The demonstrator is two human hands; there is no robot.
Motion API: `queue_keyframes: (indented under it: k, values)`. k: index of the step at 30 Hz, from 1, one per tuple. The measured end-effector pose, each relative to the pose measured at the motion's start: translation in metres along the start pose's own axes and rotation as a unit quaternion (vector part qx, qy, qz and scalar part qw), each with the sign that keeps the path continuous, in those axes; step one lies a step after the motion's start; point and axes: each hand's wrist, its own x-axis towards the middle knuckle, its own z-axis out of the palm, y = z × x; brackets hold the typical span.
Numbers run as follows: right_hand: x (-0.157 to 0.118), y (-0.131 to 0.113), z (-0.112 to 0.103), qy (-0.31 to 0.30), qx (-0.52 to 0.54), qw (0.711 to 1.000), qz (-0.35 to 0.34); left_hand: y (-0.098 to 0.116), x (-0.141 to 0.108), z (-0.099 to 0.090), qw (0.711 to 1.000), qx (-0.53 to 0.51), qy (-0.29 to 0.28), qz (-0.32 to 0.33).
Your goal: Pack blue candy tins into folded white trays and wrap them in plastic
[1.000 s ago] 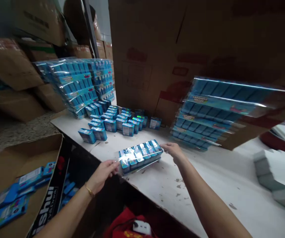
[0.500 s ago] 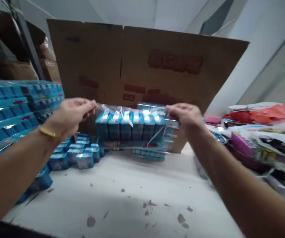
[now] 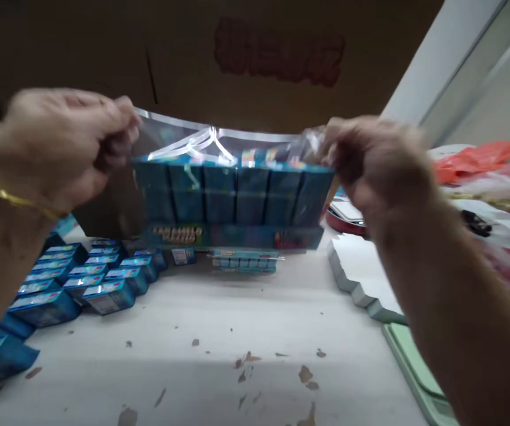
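Between my hands hangs a clear plastic bag [image 3: 255, 142] with a tray of small blue boxes [image 3: 237, 198] inside, raised over the table. My left hand [image 3: 66, 139], with a thin gold bracelet at the wrist, pinches the bag's upper left corner. At the upper right corner, my right hand [image 3: 370, 157] grips bunched plastic. The boxes stand side by side in a row, and the tray's printed front edge faces me. Behind and below, another wrapped blue pack [image 3: 246, 262] rests on the table.
Loose blue boxes [image 3: 108, 296] stand in rows on the left of the worn white table [image 3: 219, 378]. A large cardboard carton [image 3: 184, 65] rises behind. To the right lie a stack of white cut sheets [image 3: 364, 266], a pale green device [image 3: 419, 367] and plastic bags [image 3: 499, 207].
The bagged tray has come nearer and looks larger, with both hands higher in view. My view has tipped downward, showing more of the table and the white sheets.
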Motion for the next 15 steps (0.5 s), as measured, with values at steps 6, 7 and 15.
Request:
queue_keyframes:
  k: [6,7,15]
  values:
    - [-0.114,0.106,-0.033,-0.024,-0.021,0.969,0.245,-0.093,-0.084,0.042,0.963,-0.076,-0.157,-0.207]
    - [-0.129,0.126,-0.039,-0.023,-0.051,0.964,0.260,-0.110,-0.096,0.053,0.957,-0.075,-0.167,-0.226]
    - [-0.151,0.252,-0.065,-0.012,-0.284,0.923,0.259,-0.199,-0.130,0.144,0.957,0.070,-0.152,-0.235]
